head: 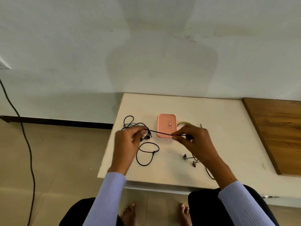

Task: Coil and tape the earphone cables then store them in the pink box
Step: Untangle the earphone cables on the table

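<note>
A black earphone cable [161, 132] is stretched taut between both hands above the white table [219, 128]. My left hand [128, 141] pinches its left end and my right hand [193, 139] pinches its right end. Below them part of the cable lies in a loop [146, 154], and two earbuds [189, 159] rest under my right wrist. A second tangled black cable [132, 123] lies at the table's left. The closed pink box [166, 125] sits just behind the stretched cable. A roll of tape [183, 123] shows to its right, half hidden by my right hand.
A thin grey tool [201, 125] lies right of the tape. A wooden board [276, 131] covers the table's right side. A dark cord [24, 136] runs down the floor at the left. My knees and bare feet are below the table's front edge.
</note>
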The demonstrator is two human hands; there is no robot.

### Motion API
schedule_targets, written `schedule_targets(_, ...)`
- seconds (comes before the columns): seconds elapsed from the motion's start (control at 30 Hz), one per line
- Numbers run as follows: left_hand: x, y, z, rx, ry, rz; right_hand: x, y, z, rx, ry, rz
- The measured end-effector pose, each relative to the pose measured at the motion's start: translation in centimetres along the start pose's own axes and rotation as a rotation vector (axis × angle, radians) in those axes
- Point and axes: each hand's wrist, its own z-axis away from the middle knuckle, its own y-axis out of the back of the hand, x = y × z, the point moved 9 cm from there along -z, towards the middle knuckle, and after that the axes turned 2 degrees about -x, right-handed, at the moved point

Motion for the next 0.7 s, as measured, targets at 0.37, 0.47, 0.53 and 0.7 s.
schedule_targets(0.37,-1.4,-0.2,0.5,0.007,0.057,-0.196,2.3,1.9,0.8,0.106,-0.126,-0.017)
schedule_targets(0.47,0.3,-2.6,0.6,-0.128,-0.071,-0.305,2.2,1.4,0.8,0.124,-0.110,0.034)
schedule_targets(0.53,1.8,-4.6,1.0,-0.223,-0.178,-0.255,1.5,0.5,0.6,0.094,-0.072,0.059)
schedule_targets(0.7,3.8,-5.9,1.6,-0.208,-0.196,-0.126,-0.4,-1.8,0.5,0.020,0.005,0.023)
